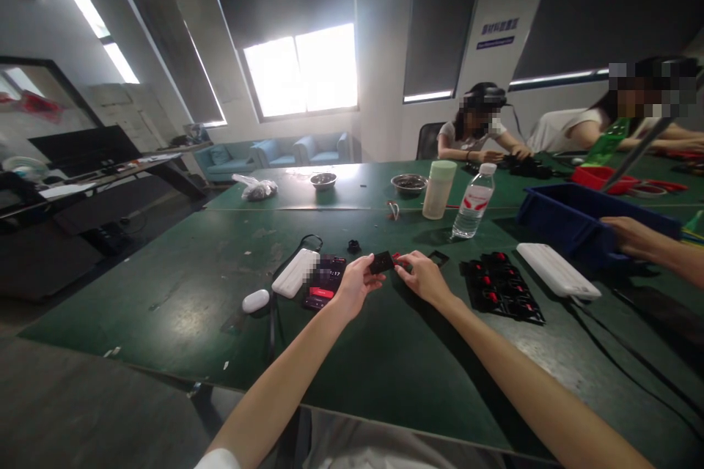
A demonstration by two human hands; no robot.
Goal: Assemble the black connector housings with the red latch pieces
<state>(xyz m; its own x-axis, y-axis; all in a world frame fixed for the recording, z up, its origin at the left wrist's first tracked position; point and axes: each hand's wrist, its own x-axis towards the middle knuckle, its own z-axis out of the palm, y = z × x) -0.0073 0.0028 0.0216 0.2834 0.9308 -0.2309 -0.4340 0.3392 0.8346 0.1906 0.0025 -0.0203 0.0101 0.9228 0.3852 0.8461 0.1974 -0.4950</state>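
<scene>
Between thumb and fingers, my left hand grips a small flat black plastic part just above the green table. My right hand pinches a small red piece against the right edge of that black part. Beyond the right fingers lies a dark square frame on the table. A small black round part rests past my left hand. Several black parts with red pieces are laid out in rows to the right of my right hand.
Left of my hands lie a phone, a white power bank and an earbud case. A water bottle, green-lidded cup and metal bowls stand farther back. At right, another person's hand touches a blue bin near another power bank.
</scene>
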